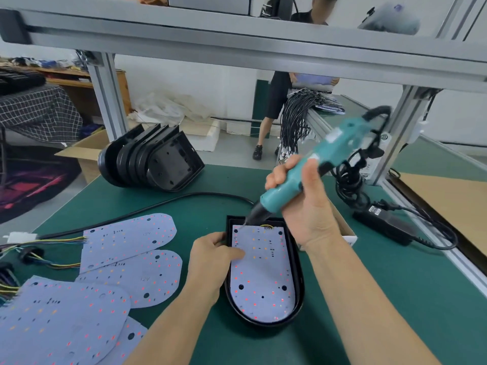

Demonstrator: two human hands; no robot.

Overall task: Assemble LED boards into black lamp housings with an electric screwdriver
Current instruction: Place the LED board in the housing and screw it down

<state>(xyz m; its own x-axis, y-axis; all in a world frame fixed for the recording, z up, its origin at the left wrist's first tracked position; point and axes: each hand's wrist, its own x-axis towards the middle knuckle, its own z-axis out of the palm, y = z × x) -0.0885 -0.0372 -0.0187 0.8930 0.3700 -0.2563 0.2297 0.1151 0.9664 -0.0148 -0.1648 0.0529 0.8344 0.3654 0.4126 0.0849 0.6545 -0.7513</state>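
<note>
The LED board (261, 270) lies seated inside the black lamp housing (299, 275) on the green table (369, 299), straight end away from the person, with its coloured wires just showing at that far edge. The right hand (300, 201) is wrapped around the teal electric screwdriver (316, 164), which tilts down and to the left so that its bit meets the board at the far left corner, beside a dark screw hole. The left hand (210, 259) rests on the housing's left wall, thumb pressing flat on the board's left margin; whether its other fingers curl under the rim cannot be told. The step in hand looks like driving the first corner screw. To do it well, the driver would best be brought closer to upright before the trigger is pressed, since a slanted bit is liable to slip off the screw head and scar the board or an LED. The left thumb should keep the board pressed down and its holes lined up with the bosses below, and the wires should sit clear of the bit. More loose LED boards (126, 241) lie to the left, and a stack of empty housings (150, 159) rests at the table's far edge.
</note>
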